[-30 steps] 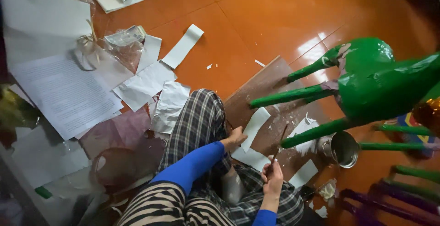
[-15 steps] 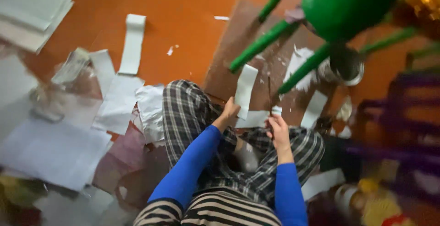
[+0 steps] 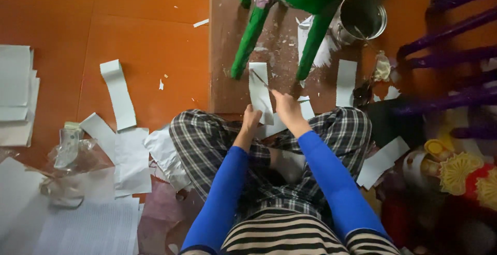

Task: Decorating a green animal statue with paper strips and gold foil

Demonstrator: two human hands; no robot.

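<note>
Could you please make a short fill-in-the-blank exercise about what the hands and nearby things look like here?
1. The left hand holds a strip of white ____.
2. The right hand holds a thin brush over the paper strip.
3. The figure's legs are painted ____.
4. The metal can stands on the ____ board.

Missing words: paper; green; brown

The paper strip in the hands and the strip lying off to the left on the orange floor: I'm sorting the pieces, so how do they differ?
The held paper strip lies over the brown board, pinched at its lower end by the left hand, with the right hand drawing a thin tool across it. The floor strip lies alone and untouched on the orange floor, and its top end is folded over. Both are pale, narrow and rectangular.
</note>
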